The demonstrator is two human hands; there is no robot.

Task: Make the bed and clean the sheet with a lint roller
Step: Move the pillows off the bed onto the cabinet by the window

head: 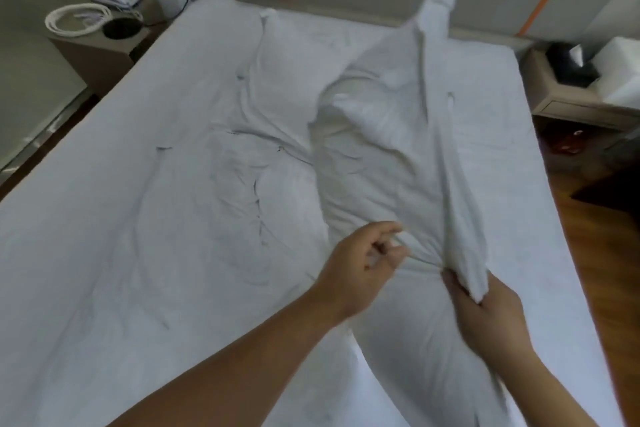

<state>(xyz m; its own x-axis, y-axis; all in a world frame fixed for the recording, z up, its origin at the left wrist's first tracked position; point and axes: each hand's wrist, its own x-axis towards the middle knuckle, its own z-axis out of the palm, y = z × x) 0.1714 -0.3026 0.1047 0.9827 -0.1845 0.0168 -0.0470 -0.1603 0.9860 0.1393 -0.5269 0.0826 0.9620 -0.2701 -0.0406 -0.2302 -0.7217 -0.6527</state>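
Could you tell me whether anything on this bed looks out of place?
Yes: the white duvet lies bunched in twisted ridges mid-bed, not spread flat. The right hand grips one raised fold; the left hand pinches fabric beside it.

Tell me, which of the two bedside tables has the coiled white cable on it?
The bedside table at the far left. A coiled white cable lies on top of it; the table on the right carries a dark object and something white instead.
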